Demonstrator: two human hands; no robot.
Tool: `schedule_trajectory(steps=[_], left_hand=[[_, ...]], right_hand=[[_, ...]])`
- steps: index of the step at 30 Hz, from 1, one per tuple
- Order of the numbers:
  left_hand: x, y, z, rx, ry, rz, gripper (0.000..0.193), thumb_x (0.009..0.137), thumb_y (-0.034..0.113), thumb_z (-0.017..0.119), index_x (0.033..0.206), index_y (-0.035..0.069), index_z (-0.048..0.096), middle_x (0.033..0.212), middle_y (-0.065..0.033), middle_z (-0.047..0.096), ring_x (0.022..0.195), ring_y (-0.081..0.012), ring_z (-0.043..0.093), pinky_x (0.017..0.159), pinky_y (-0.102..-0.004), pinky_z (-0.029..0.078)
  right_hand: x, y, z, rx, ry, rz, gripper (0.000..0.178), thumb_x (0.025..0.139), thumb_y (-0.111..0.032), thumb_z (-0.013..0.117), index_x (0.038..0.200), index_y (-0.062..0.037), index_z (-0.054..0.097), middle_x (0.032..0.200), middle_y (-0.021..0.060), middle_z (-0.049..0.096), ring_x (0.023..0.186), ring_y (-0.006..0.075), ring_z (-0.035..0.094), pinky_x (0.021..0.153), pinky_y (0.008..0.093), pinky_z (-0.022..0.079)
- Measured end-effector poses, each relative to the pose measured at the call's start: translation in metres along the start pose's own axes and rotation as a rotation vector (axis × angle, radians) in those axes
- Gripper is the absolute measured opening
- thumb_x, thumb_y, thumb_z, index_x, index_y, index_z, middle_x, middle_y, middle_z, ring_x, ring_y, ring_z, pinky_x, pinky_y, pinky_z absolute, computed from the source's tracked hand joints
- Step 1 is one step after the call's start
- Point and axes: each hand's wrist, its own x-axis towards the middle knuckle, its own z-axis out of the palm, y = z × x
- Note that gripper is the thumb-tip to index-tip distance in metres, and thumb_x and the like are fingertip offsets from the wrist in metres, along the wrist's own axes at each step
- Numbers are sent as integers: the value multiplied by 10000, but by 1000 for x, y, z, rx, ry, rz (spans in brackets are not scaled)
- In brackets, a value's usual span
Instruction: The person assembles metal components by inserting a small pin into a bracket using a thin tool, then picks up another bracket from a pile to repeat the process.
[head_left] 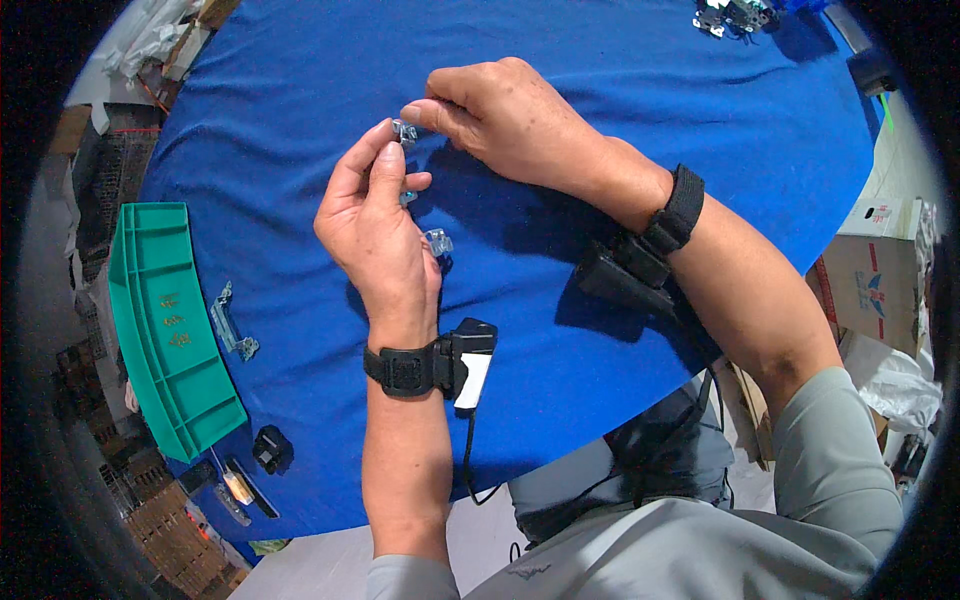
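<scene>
Green plastic forms the long tray (pixel 160 262) at the left side of the blue-covered table (pixel 640 60), and some small brass-coloured pieces (pixel 175 322) lie in its middle part. Just to its right rests a bluish metal strip (pixel 228 320), with its long axis almost parallel to the tray. Next comes the left hand (pixel 372 215), palm turned inward; its thumb and forefinger are pinched together on a small metal part (pixel 404 133), which is at their tips, on the side toward the right hand. Lower, close against the left palm, sits a second shiny piece (pixel 438 242). The right hand (pixel 505 118) reaches from the right, its thumb tip meeting the part's upper side. Because the part is tiny and partly covered, I cannot tell its long axis, nor whether the right hand grips it. At the far upper right lies a heap of metal pieces (pixel 735 17).
</scene>
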Motion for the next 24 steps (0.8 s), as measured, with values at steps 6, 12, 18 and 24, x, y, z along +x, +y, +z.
schedule_trajectory(steps=[6,12,18,24], left_hand=[[-1,2,3,5,34,-28,180,919,-14,638,1089,-43,687,1003,-112,707,811,-117,667,625,-229,570],[0,-2,-2,77,6,18,177,931,82,661,1097,34,700,957,-60,729,656,-86,668,409,-155,361],[-1,2,3,24,21,-21,178,921,-18,633,1089,-44,687,1004,-111,706,804,-112,660,622,-222,567],[-3,3,3,30,43,-13,180,923,-18,629,1091,-39,690,996,-105,703,801,-108,658,626,-217,565]], right_hand=[[-2,7,8,134,133,-94,326,908,-303,634,790,-2,668,709,219,649,683,413,648,609,490,508],[0,-1,-1,-19,-30,9,305,899,-300,644,819,-7,669,724,216,656,697,404,658,612,485,512],[-2,6,5,43,81,-69,333,912,-319,633,793,-12,682,697,213,650,672,410,650,603,485,511],[1,-1,-3,29,-43,95,318,888,-318,662,813,-10,685,735,216,667,685,398,660,607,474,511]])
